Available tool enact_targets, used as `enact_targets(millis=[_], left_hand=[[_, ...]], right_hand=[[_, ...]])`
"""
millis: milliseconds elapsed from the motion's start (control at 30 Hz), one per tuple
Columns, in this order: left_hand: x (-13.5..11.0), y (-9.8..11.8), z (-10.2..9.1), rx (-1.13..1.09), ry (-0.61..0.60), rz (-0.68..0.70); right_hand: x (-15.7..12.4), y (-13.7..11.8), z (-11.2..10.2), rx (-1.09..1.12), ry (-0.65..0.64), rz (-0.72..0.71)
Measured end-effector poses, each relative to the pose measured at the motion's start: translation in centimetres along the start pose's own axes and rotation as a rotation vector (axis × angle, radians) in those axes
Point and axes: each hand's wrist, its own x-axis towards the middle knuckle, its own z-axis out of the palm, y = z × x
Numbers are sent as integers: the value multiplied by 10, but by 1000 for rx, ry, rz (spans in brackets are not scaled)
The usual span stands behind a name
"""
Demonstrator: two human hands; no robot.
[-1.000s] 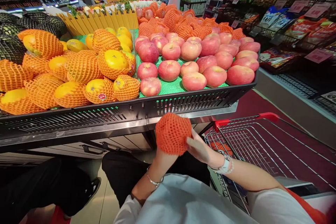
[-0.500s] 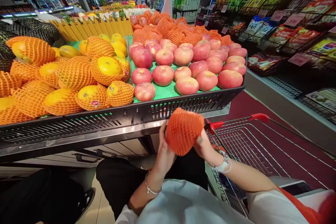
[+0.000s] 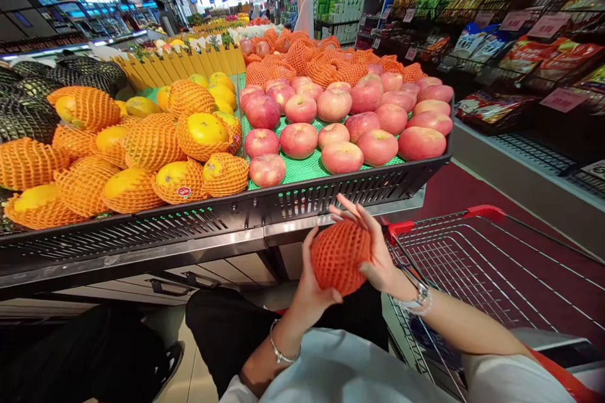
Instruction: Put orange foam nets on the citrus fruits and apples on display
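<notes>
A round apple in a red-orange foam net [image 3: 341, 257] is between my two hands, in front of the black display crate. The net covers it almost fully, so little of the fruit's skin shows. My left hand [image 3: 316, 289] cups its left side and underside, thumb lying across the bottom. On the right side, my right hand [image 3: 378, 255] presses against the net with its thumb and palm, its fingers stretched up and over the far side. Just beyond my hands lie bare pink-red apples [image 3: 343, 157], with more orange foam nets [image 3: 326, 63] heaped behind them.
Yellow melon-like fruits in orange nets [image 3: 137, 189] fill the crate's left part, beside dark netted fruits [image 3: 28, 107]. A wire shopping cart [image 3: 454, 264] stands close at my right. Snack shelves [image 3: 520, 56] line the aisle. Another person's dark-clothed leg and shoe [image 3: 167, 365] show lower left.
The netted apple has turned in my hands and sits slightly lower and further right. My right hand's fingers have come up over its far side, spread. The view has shifted a little left.
</notes>
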Motion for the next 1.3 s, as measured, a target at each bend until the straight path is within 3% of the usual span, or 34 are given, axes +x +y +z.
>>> enact_targets(millis=[67, 167, 333, 467, 567, 633, 733, 833, 1067, 1200, 1300], left_hand=[[0, 2, 1, 39, -41, -15], [1, 4, 1, 112, -17, 48], [20, 27, -13, 487, 45, 311], [71, 77, -27, 933, 132, 768], [124, 119, -33, 1226, 69, 930], [154, 137, -37, 1357, -3, 930], [181, 145, -42, 1507, -169, 832], [184, 143, -48, 1603, -324, 707], [182, 154, -55, 1540, -499, 479], [185, 157, -57, 1529, -595, 370], [179, 160, -59, 1590, -571, 405]], right_hand=[[-1, 0, -3, -47, -32, 79], [-1, 1, -6, -63, 43, 93], [4, 0, -7, -34, 73, 23], [10, 3, -14, -3, 92, -48], [14, 4, -17, 13, 167, -69], [15, 3, -18, -25, 181, -64], [15, 1, -20, -130, 156, -86], [15, 2, -21, -210, 131, -130], [22, -5, -32, -353, 53, -161], [19, -36, -65, -542, 166, -179], [1, -41, -113, -706, 286, -110]])
